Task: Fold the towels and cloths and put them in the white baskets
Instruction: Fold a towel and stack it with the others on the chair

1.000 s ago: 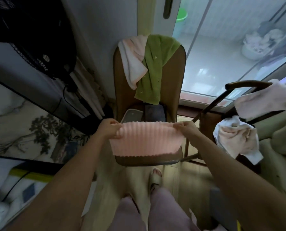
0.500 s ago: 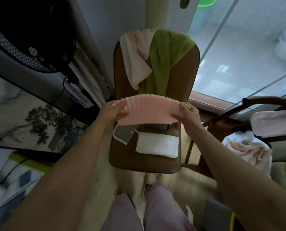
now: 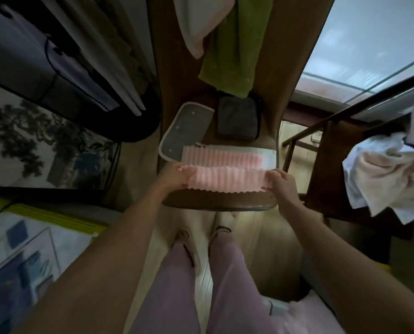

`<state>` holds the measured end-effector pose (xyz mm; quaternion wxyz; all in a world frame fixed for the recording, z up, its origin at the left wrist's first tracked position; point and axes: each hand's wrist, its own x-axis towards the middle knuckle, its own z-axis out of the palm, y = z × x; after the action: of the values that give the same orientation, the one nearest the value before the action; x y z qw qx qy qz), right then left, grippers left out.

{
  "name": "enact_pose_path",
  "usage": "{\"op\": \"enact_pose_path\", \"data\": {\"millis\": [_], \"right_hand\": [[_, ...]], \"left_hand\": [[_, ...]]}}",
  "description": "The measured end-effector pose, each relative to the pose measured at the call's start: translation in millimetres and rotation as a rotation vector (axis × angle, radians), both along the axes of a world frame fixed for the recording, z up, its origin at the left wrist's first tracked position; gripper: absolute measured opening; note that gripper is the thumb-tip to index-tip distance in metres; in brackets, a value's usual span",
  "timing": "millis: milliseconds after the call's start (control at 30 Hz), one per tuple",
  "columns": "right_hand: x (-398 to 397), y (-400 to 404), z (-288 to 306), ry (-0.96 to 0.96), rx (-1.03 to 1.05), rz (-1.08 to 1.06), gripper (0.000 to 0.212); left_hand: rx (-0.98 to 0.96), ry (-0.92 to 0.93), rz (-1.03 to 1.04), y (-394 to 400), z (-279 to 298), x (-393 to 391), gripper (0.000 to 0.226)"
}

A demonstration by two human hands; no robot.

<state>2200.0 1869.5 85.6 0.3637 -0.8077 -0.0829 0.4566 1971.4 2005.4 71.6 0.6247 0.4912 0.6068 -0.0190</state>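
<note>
Two hands pinch pink ribbed cloth (image 3: 227, 172): left hand (image 3: 174, 177), right hand (image 3: 282, 184) at opposite corners, over chair seat (image 3: 215, 203) front edge. Far half lies on seat. Judged: bring near edge onto far edge, keep corners level, taut, then flatten crease.

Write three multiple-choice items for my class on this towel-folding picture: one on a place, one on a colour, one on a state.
1. Where does the dark grey folded cloth lie?
A. on the chair seat
B. on the floor
C. in a basket

2. What colour is the ribbed cloth being folded?
A. green
B. pink
C. blue

3. How is the ribbed cloth held?
A. by one hand
B. lying untouched
C. by both hands

Key: 1 A, it sits at the seat's back. 2 B, plainly pink. 3 C, the left hand and right hand each grip one end.
</note>
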Motion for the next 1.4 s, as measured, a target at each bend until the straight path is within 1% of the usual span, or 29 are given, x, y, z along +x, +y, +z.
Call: {"op": "enact_pose_path", "data": {"millis": [100,167,233,333,467,600,700,867,967,1067,1267,1400], "right_hand": [[-16,-23,-38,-0.018,-0.056,0.007,0.020],[-24,-32,-52,-0.040,-0.065,0.008,0.023],[-28,-34,-60,-0.071,-0.057,0.006,0.026],[-30,-33,-63,-0.112,-0.026,-0.014,0.022],[-22,-17,-76,-0.203,0.018,-0.042,0.022],[-16,0,-104,-0.300,-0.029,-0.058,0.021],[-12,14,-123,-0.333,-0.036,-0.049,0.024],[-2,30,-152,-0.344,-0.033,-0.027,0.020],[7,32,-163,-0.409,-0.006,-0.014,0.018],[6,32,-167,-0.503,-0.010,0.060,0.018],[9,42,-174,-0.627,-0.149,0.167,0.016],[10,49,-180,-0.618,-0.198,0.233,0.014]], "left_hand": [[-0.095,-0.009,0.045,-21,-38,-17,0.005],[-0.109,-0.014,0.069,-30,-53,-24,0.010],[-0.087,-0.013,0.050,-34,-66,-28,0.015],[-0.017,-0.017,0.018,-28,-75,-25,0.018],[0.176,0.015,-0.025,-7,-82,-7,0.028],[0.331,0.066,-0.156,6,-107,7,0.030],[0.375,0.109,-0.174,13,-129,16,0.030],[0.451,0.192,-0.175,21,-160,26,0.036],[0.531,0.198,-0.153,19,-163,31,0.037],[0.590,0.246,-0.175,17,-161,35,0.039],[0.702,0.352,-0.278,23,-162,43,0.033],[0.709,0.420,-0.311,26,-173,49,0.030]]}}
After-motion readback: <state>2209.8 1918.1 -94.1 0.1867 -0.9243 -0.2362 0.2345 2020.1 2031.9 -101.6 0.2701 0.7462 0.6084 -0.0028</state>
